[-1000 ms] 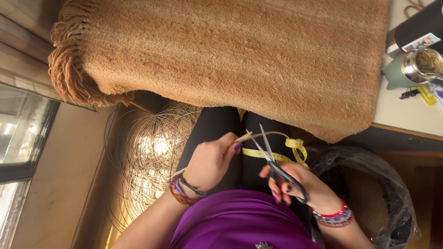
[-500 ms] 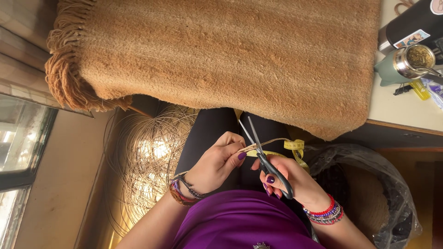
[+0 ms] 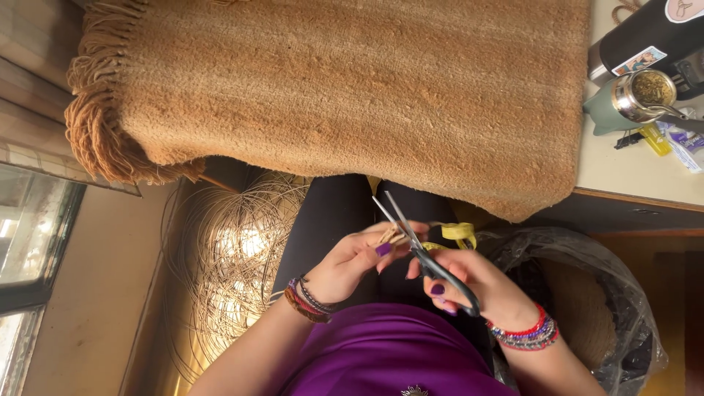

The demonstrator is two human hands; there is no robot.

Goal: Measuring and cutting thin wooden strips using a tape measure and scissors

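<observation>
My left hand (image 3: 354,260) pinches a small bundle of pale straw-like strands (image 3: 389,235) over my lap. My right hand (image 3: 477,282) grips black-handled scissors (image 3: 425,260). Their blades are slightly apart and point up and left, right beside the strands. A loop of yellow ribbon (image 3: 458,233) hangs just past the right hand's fingers. Both wrists wear beaded bracelets. I am wearing a purple top and dark trousers.
A tan woven rug with fringe (image 3: 352,95) drapes over the table ahead. A coil of thin pale reeds (image 3: 227,257) lies at the left, a bin lined with a black bag (image 3: 594,293) at the right. A black flask (image 3: 645,37), metal-rimmed cup (image 3: 638,92) and yellow lighter (image 3: 654,139) stand on the table.
The right hand has brought the scissors leftward to the strands held by the left hand. The two hands are now closer together.
</observation>
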